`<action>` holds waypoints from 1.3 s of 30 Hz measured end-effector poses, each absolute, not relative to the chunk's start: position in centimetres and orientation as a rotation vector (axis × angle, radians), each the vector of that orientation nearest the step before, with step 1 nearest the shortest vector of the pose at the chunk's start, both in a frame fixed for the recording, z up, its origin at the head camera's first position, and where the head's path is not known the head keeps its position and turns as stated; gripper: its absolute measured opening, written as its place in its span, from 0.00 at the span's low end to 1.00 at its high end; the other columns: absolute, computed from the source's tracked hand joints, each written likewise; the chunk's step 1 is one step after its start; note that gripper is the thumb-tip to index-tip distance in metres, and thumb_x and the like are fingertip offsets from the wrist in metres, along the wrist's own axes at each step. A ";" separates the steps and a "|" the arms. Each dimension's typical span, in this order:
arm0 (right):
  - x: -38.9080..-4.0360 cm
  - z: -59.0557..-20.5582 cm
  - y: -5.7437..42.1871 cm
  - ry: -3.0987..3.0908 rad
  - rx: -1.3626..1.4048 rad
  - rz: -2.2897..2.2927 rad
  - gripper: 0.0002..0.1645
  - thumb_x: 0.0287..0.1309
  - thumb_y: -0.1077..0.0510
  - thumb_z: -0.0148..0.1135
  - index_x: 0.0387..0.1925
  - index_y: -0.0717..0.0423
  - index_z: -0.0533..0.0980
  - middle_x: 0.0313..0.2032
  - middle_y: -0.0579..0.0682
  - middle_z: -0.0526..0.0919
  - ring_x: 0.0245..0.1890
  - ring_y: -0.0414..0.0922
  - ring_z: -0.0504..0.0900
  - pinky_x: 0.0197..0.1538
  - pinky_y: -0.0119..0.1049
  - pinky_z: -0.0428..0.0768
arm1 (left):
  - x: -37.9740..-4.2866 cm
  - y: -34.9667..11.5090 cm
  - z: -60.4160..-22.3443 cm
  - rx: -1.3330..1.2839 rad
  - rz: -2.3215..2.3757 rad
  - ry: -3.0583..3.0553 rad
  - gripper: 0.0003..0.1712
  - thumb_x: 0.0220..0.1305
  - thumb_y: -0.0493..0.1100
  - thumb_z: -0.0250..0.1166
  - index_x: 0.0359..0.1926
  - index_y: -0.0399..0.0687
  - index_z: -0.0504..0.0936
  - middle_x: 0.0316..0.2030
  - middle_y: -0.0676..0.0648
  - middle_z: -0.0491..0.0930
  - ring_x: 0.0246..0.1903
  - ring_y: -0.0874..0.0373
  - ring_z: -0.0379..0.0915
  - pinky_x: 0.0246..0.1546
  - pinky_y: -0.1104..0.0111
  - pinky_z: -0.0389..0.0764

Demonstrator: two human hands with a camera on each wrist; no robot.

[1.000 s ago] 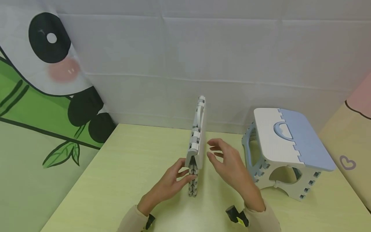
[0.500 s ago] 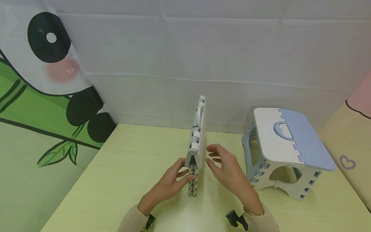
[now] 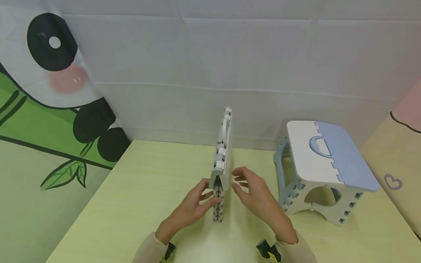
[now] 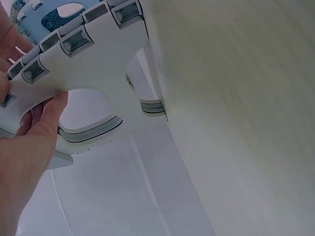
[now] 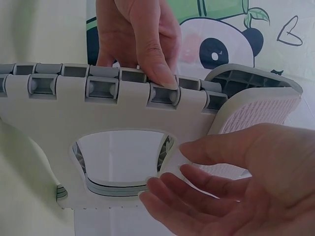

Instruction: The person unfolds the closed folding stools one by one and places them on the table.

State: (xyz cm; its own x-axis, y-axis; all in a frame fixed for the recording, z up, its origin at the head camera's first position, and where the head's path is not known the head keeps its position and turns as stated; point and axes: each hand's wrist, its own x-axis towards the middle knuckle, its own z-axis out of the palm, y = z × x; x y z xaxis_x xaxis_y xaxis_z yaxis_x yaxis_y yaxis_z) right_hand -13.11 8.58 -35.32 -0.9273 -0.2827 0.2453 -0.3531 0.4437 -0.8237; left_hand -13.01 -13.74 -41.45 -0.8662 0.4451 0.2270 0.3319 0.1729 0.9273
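A white and grey folding step stool (image 3: 219,155), folded flat, stands on edge in the middle of the table in the head view. My left hand (image 3: 189,209) grips its near end. The left thumb presses the hinged edge, seen in the right wrist view, and the left fingers (image 4: 44,115) reach into the oval opening of the leg panel. My right hand (image 3: 258,191) is just to the right of the stool, fingers loosely bent, holding nothing. In the right wrist view its fingertips (image 5: 155,184) lie beside the leg panel (image 5: 123,115); whether they touch it I cannot tell.
An unfolded white and blue step stool (image 3: 306,153) stands on the right of the pale yellow table (image 3: 158,171). A white cloth wall (image 3: 210,65) rises behind the table, and printed cartoon panels flank it. Black straps with small devices (image 3: 269,250) sit at both wrists.
My right hand has moved slightly down and closer to the folded stool. My left hand keeps its grip, and the folded stool stays in place. The head view has shifted a little.
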 end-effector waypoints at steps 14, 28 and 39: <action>-13.0 -36.3 8.5 -2.650 0.641 1.483 0.15 0.63 0.71 0.66 0.51 0.64 0.78 0.49 0.58 0.84 0.52 0.58 0.83 0.56 0.54 0.83 | -13.0 -13.7 -41.5 0.785 1.797 2.343 0.23 0.72 0.41 0.67 0.62 0.44 0.70 0.59 0.47 0.75 0.63 0.49 0.72 0.63 0.58 0.75; -12.6 -37.0 7.9 -2.696 0.717 1.457 0.15 0.64 0.71 0.65 0.51 0.61 0.78 0.48 0.53 0.84 0.52 0.55 0.84 0.56 0.53 0.83 | -12.9 -13.8 -41.5 0.775 1.784 2.353 0.23 0.72 0.41 0.67 0.63 0.44 0.70 0.60 0.47 0.74 0.65 0.49 0.71 0.64 0.58 0.75; -12.4 -37.3 7.8 -2.719 0.787 1.445 0.15 0.65 0.70 0.65 0.51 0.60 0.77 0.47 0.52 0.84 0.52 0.54 0.84 0.55 0.55 0.83 | -12.9 -13.8 -41.6 0.812 1.780 2.375 0.24 0.72 0.40 0.66 0.64 0.44 0.69 0.61 0.46 0.73 0.64 0.47 0.71 0.63 0.54 0.76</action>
